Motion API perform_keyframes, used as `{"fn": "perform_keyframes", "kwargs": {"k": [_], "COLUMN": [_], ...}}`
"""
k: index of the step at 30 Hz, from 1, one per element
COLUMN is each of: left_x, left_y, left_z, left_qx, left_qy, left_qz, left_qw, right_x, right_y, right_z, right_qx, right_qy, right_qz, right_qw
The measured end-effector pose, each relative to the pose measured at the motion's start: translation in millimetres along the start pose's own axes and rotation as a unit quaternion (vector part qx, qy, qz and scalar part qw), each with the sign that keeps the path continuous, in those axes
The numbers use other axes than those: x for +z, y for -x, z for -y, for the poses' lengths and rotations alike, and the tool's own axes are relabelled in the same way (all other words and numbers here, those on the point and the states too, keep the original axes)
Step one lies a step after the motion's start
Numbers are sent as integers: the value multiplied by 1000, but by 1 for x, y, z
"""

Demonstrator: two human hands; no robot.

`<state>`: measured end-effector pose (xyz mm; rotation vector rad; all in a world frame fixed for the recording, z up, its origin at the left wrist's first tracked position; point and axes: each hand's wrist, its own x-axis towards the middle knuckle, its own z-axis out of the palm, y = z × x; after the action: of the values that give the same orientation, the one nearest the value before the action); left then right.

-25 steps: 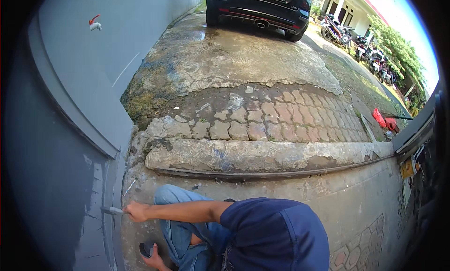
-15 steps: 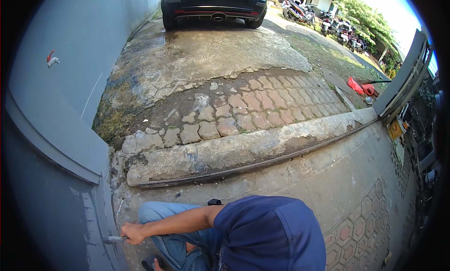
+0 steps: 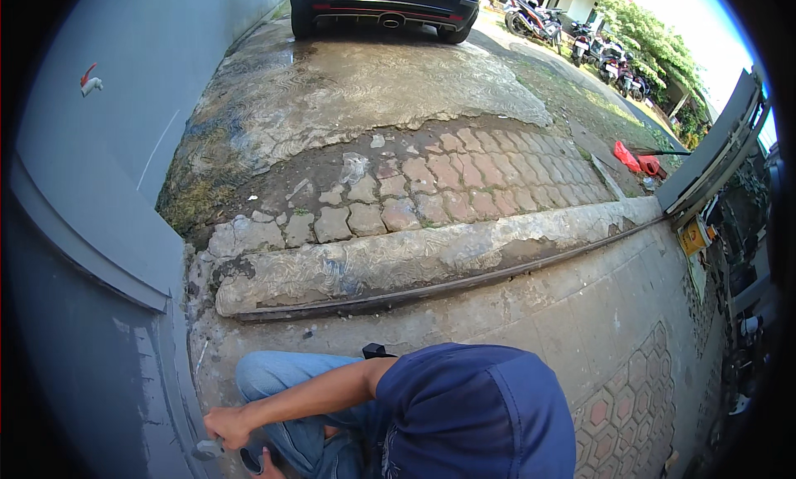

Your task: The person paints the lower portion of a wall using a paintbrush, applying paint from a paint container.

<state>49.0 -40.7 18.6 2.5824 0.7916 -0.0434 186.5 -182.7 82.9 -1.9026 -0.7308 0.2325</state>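
Observation:
My right hand (image 3: 228, 426) reaches across to the left, its fingers wrapped round a grey-smeared flat tool that looks like a paintbrush (image 3: 207, 451). The brush's head hangs low, close to the foot of the grey wall (image 3: 108, 346). Beside it, near the lower edge, my left hand (image 3: 270, 469) grips a small dark cup (image 3: 251, 461); most of that hand is cut off by the frame. Lighter grey patches mark the wall's lower part. My jeans-clad knee (image 3: 274, 371) is bent next to the right forearm.
A metal rail (image 3: 464, 290) runs along the concrete step. Worn paving stones (image 3: 414, 205) lie beyond, with a dark car (image 3: 385, 7) parked behind. A red-handled tap (image 3: 89, 83) juts from the wall. At the right stand a gate post (image 3: 717, 139) and a yellow can (image 3: 695, 237).
My right hand has drawn the paintbrush down and away from the wall, toward the cup. The brush head now points lower, and the whole view has shifted slightly.

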Motion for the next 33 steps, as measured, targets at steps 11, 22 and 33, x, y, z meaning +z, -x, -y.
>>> {"fn": "perform_keyframes", "kwargs": {"k": [11,22,33], "left_x": [9,69,48], "left_y": [-3,-50,-38], "left_z": [-15,78,31], "left_qx": [42,41,1], "left_qy": [112,304,311], "left_qz": [-20,-39,-62], "left_qw": [993,951,949], "right_x": [-51,-49,-81], "right_y": [17,12,6], "right_z": [-11,-7,25], "right_qx": [73,60,71], "right_qy": [-118,-174,35], "right_qz": [-30,13,78], "right_qw": [990,983,994]}}
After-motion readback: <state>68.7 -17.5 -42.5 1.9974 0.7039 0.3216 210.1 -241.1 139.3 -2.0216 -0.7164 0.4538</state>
